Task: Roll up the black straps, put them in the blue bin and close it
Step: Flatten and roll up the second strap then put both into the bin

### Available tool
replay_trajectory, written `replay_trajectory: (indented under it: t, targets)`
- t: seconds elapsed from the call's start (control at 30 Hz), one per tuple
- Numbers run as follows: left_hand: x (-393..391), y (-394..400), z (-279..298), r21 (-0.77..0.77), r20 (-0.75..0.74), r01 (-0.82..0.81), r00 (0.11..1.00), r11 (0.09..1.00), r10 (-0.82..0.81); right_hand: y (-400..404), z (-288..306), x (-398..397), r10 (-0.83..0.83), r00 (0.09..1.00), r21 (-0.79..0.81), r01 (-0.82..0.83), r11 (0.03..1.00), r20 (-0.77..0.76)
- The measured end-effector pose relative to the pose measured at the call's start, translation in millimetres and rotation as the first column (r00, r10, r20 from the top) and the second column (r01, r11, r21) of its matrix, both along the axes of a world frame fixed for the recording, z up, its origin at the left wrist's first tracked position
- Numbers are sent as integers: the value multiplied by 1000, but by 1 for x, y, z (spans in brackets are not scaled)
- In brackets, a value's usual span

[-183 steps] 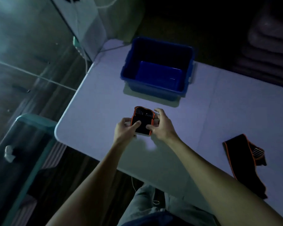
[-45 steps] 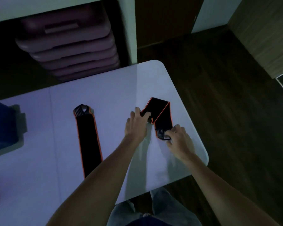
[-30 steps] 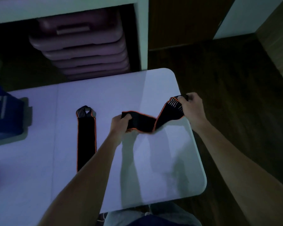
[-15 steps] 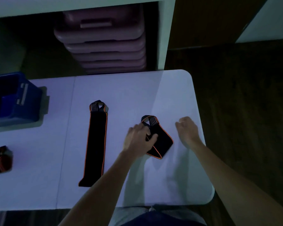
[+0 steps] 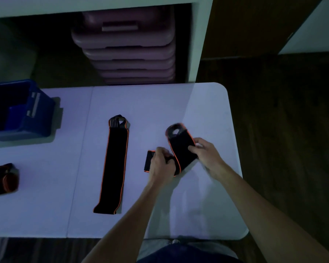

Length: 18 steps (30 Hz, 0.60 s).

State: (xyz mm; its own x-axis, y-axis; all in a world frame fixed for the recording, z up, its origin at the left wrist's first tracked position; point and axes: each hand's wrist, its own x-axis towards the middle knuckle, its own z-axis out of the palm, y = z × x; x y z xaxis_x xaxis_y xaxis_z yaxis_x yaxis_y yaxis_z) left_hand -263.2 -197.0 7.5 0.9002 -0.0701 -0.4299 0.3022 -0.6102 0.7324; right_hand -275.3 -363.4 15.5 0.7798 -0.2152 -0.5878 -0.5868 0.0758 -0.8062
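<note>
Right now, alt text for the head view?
Both hands, left hand and right hand, hold a bent black strap over a white table. A second strap lies flat to its left; a rolled strap and an open blue bin sit at the far left.

White table (image 5: 160, 103): flat strap (image 5: 114, 166), blue bin (image 5: 40, 118), seemingly rolled strap (image 5: 4, 179).

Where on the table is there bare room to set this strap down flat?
Bare patches: between the blue bin and the flat strap; the far strip beyond the held strap toward the table corner; the near edge below the rolled strap. Crowded: between the flat strap and the left hand and right hand.
</note>
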Motion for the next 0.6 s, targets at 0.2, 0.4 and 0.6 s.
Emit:
replay_trajectory:
  t: [0.2, 0.4, 0.6]
  targets:
    - [-7, 25, 15, -159, -53, 230, 969, 960, -241, 30, 50, 31, -22, 981, 100, 3, 995, 194]
    - [12, 61, 26, -89, -45, -78, 996, 993, 75, 80, 83, 57, 46, 944, -18, -42, 999, 326]
    - [17, 144, 24, -126, -42, -176, 984, 976, 172, 137, 99, 71, -124, 922, 44, 116, 992, 366]
